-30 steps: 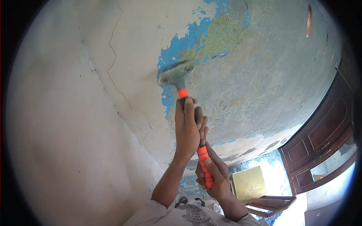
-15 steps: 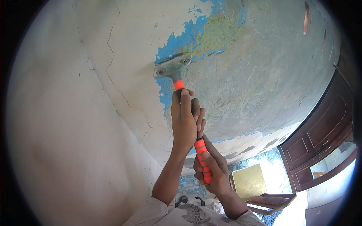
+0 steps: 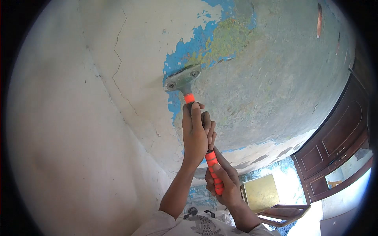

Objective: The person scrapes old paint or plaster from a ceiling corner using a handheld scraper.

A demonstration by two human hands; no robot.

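A scraper [image 3: 183, 79] with a wide grey head and an orange handle lies against the wall. Its blade edge meets a ragged strip of exposed blue paint [image 3: 179, 57], with cream paint on one side and a bare grey-green surface on the other. My left hand [image 3: 195, 131] is closed round the upper handle, just below the head. Lower down, my right hand [image 3: 226, 183] grips the orange end of the handle. Part of the handle is hidden behind my left hand.
A long crack [image 3: 117, 63] runs through the cream paint, left of the scraper. At the lower right are a yellowish box [image 3: 260, 192], a wooden frame [image 3: 287, 212] and a dark wooden cabinet [image 3: 330, 135]. Bright light falls beside the box.
The scraper head and both hands have moved a short way down, toward my body. The view has shifted slightly too. Both hands keep their hold on the handle.
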